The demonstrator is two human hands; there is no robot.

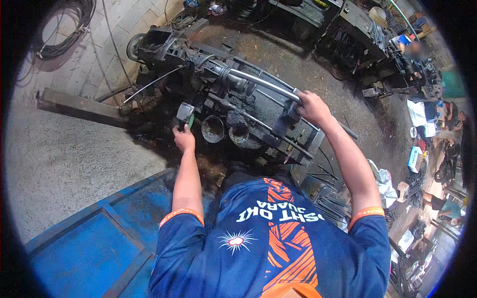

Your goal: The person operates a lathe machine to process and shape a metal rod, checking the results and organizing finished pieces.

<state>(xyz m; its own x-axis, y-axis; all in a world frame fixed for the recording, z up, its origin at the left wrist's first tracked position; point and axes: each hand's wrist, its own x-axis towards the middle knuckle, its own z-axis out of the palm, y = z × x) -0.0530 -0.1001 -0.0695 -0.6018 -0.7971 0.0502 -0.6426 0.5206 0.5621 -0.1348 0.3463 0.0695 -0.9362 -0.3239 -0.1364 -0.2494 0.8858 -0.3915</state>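
Observation:
In front of me stands a dark, grimy bench machine (pixel 248 107) with long parallel rods. A shiny metal pipe (pixel 266 86) runs slantwise across it, from the clamp-like head at the left toward my right hand (pixel 314 108). The fingers of that hand are wrapped round the pipe's right end, where a small metal block also shows. My left hand (pixel 185 139) reaches to a small box with a grey top and a green side (pixel 185 113), left of the machine. Its thumb and a finger are apart at the box's lower edge; the other fingers are partly hidden.
Two round metal cups (pixel 212 129) sit at the machine's near side. A blue metal surface (pixel 99 238) lies at lower left, below a concrete floor. A coiled cable (pixel 64 30) rests at upper left. Dark benches (pixel 348 44) and clutter line the right, with people farther off.

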